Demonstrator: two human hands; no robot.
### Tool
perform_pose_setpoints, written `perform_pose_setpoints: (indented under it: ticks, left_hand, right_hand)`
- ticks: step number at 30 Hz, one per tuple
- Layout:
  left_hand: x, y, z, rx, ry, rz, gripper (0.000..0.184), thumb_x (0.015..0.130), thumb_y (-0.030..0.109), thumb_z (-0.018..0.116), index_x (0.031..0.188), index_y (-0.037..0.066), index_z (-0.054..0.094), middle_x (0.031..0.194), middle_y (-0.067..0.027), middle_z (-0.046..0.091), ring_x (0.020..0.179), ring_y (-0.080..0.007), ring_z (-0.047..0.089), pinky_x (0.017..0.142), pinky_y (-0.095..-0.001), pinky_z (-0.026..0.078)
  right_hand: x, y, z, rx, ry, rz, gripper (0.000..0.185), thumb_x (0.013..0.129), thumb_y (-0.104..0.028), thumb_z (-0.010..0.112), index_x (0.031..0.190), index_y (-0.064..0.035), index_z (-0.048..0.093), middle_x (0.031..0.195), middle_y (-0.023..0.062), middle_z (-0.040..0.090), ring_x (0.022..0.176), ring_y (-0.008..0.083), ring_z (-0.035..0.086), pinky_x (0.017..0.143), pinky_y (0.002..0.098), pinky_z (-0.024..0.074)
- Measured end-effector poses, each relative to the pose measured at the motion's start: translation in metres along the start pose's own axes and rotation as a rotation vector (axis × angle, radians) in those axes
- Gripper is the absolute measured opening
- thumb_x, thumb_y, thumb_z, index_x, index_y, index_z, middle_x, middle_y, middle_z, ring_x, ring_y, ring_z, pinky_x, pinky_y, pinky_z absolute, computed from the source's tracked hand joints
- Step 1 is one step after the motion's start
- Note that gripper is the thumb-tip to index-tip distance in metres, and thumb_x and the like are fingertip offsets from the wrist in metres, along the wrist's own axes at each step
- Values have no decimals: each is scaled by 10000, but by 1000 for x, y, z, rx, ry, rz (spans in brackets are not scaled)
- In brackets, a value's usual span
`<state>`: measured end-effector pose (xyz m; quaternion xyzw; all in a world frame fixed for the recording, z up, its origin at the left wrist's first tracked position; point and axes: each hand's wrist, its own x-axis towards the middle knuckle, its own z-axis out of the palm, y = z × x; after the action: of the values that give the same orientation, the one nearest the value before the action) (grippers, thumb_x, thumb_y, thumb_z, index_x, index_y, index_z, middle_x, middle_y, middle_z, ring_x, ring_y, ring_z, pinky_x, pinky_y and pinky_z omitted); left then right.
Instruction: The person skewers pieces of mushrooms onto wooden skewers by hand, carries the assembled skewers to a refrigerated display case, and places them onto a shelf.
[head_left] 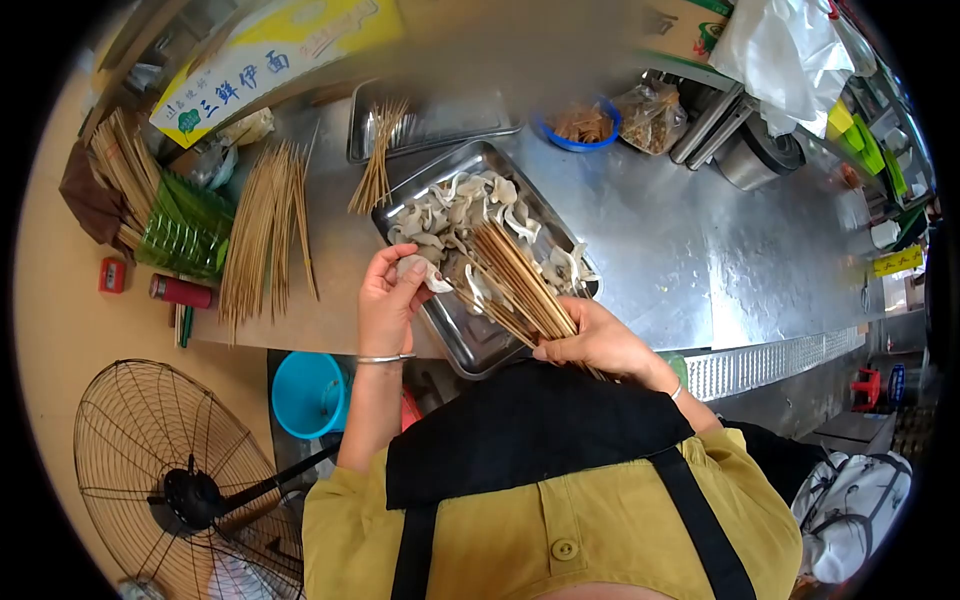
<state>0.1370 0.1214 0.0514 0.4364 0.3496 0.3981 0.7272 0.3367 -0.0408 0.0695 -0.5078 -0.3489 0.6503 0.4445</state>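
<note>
Between the thumb and fingers of my left hand (392, 290) is a pale oyster mushroom piece (424, 273), held over the left side of a metal tray (462, 338). My right hand (598, 340) is wrapped round a bundle of bamboo skewers (525, 275) that slants across the tray. One or a few skewers reach out from the bundle toward the mushroom piece; whether a tip has entered it I cannot tell. Grey-white oyster mushrooms (440, 215) are heaped in the far part of the tray, partly hidden by the bundle.
Many loose skewers (268, 225) lie on the steel counter at the left. More skewers (380, 150) rest against a second tray (480, 115) behind. A blue bowl (583, 142) and a metal pot (750, 160) stand farther back. Below left are a turquoise bucket (305, 395) and a fan (185, 490).
</note>
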Motion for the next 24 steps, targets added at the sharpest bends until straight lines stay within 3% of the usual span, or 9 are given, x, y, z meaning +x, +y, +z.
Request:
perform_pose_setpoints:
  ticks: [16, 24]
  left_hand:
    - [-33, 2, 20, 166, 147, 194, 252, 817, 85, 651, 1025, 45, 516, 885, -23, 591, 763, -84, 567, 625, -219, 483]
    - [-45, -3, 27, -127, 84, -99, 206, 848, 99, 611, 1026, 72, 511, 903, -28, 607, 789, -111, 602, 665, -247, 529]
  right_hand:
    - [-1, 1, 6, -114, 36, 28, 310, 730, -30, 711, 997, -5, 556, 775, -30, 554, 730, 45, 507, 671, 189, 418]
    - [-2, 4, 7, -151, 60, -17, 341, 729, -44, 719, 1023, 6, 556, 825, -6, 563, 768, 61, 514, 700, 205, 425]
